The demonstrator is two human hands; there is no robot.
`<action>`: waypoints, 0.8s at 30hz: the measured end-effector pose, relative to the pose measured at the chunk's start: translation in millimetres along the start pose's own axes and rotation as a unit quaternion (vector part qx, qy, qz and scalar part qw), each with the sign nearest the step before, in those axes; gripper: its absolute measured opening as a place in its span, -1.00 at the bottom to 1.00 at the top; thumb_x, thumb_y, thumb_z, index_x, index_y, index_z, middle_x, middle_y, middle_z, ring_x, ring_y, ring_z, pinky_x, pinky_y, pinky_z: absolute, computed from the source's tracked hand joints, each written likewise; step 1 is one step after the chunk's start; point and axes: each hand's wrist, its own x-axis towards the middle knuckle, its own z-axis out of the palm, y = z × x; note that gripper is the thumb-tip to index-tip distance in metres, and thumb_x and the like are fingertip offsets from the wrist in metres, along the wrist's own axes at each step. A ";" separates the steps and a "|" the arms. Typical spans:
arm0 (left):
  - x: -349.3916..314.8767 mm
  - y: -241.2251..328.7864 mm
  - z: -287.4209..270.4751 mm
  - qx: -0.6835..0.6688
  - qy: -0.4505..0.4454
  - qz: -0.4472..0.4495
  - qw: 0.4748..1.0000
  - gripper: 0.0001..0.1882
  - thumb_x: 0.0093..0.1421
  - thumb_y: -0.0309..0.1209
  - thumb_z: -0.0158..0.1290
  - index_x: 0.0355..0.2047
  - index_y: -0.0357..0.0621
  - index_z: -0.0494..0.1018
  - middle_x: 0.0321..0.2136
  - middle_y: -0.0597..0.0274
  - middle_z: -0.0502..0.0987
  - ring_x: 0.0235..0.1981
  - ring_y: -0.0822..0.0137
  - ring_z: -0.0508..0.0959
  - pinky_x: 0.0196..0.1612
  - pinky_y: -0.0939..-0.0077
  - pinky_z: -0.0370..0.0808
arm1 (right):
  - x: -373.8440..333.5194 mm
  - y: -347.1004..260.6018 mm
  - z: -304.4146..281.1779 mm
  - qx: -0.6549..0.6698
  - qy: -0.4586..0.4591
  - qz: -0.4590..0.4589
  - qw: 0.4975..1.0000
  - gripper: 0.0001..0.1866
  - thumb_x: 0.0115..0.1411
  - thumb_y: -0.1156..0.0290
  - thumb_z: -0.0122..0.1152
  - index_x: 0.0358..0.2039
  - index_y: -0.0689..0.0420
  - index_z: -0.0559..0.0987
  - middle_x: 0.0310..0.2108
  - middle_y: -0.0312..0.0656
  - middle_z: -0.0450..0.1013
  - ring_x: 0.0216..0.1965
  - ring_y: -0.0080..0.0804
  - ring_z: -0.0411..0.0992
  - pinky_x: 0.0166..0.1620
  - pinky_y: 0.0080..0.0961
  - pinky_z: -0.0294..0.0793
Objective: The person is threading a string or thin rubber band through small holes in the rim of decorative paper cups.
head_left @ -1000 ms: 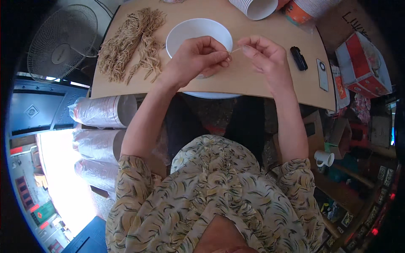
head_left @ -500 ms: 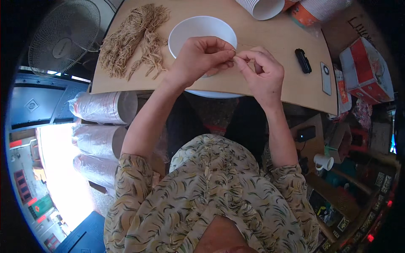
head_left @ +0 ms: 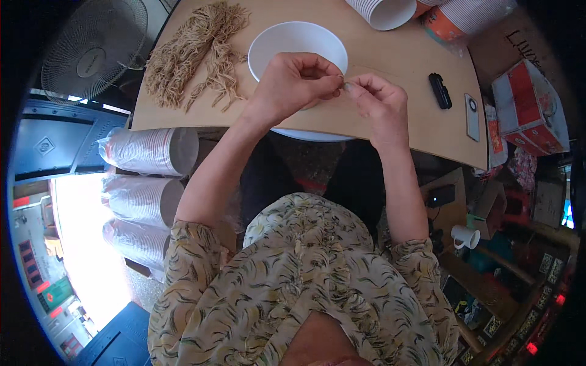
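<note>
Strand (head_left: 343, 81) of tan fibre, barely visible, sits pinched between our two hands just above the near rim of the white bowl (head_left: 287, 43). Our left hand (head_left: 293, 82) is curled nearly closed, thumb and forefinger pressed together on one end; our right hand (head_left: 381, 107) meets it fingertip to fingertip, also closed down on the same small piece. How much of the strand we hold, we cannot tell, since the fingers hide most of it.

We judge the main risk to be dropping it: the piece is thin, and if either pinch loosens it could fall onto the tan board (head_left: 378, 55), where its colour would make it hard to find. Pulling the hands apart too hard could snap it.

The fibre pile (head_left: 189, 55) lies well to the left of the bowl, apart from both hands. The bowl overhangs the board's near edge, so a knock from our wrists might tip it toward our lap. Paper cups (head_left: 390, 9) lie at the far edge, and a black device (head_left: 439, 90) rests to the right of our right hand.
</note>
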 end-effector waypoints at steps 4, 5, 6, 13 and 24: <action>2.2 -6.2 -0.2 -0.005 0.016 0.027 0.999 -0.85 0.19 -0.49 0.21 -0.28 -0.36 0.59 -0.46 0.21 0.64 -0.42 0.52 0.63 -0.36 0.67 0.58 | 1.2 2.8 0.6 0.065 -0.004 0.056 0.996 -0.87 0.17 0.43 0.32 -0.34 0.23 0.62 -0.59 -0.50 0.33 -0.60 -0.78 0.13 -0.52 -0.73 0.05; 1.7 -6.1 0.0 -0.005 0.017 0.027 0.999 -0.85 0.19 -0.49 0.21 -0.28 -0.36 0.59 -0.46 0.21 0.64 -0.42 0.52 0.63 -0.36 0.67 0.58 | 1.9 4.6 -0.8 0.039 -0.010 0.038 0.998 -0.85 0.18 0.41 0.31 -0.34 0.24 0.64 -0.54 -0.46 0.41 -0.55 -0.77 0.23 -0.48 -0.74 0.16; 1.2 -5.9 0.3 0.025 0.022 0.037 0.999 -0.84 0.18 -0.50 0.21 -0.29 -0.37 0.59 -0.46 0.20 0.65 -0.42 0.51 0.63 -0.34 0.65 0.59 | 2.5 5.7 -1.4 0.014 -0.016 0.020 1.000 -0.83 0.19 0.39 0.31 -0.34 0.25 0.66 -0.49 -0.42 0.50 -0.50 -0.76 0.33 -0.44 -0.74 0.28; 3.5 -13.2 1.0 0.057 0.011 0.057 0.997 -0.81 0.13 -0.52 0.22 -0.26 -0.40 0.60 -0.43 0.16 0.66 -0.37 0.46 0.66 -0.27 0.60 0.63 | 6.5 7.8 -4.9 0.054 -0.014 0.069 0.996 -0.87 0.17 0.41 0.32 -0.36 0.21 0.65 -0.54 -0.43 0.44 -0.59 -0.77 0.25 -0.53 -0.75 0.17; 2.3 -6.7 5.5 -0.015 0.007 0.003 1.000 -0.79 0.12 -0.55 0.25 -0.25 -0.42 0.58 -0.37 0.09 0.66 -0.32 0.41 0.67 -0.22 0.60 0.63 | 8.1 9.2 -6.6 0.189 -0.011 0.122 0.974 -0.87 0.13 0.44 0.34 -0.41 0.24 0.60 -0.60 -0.42 0.36 -0.63 -0.72 0.23 -0.59 -0.73 0.12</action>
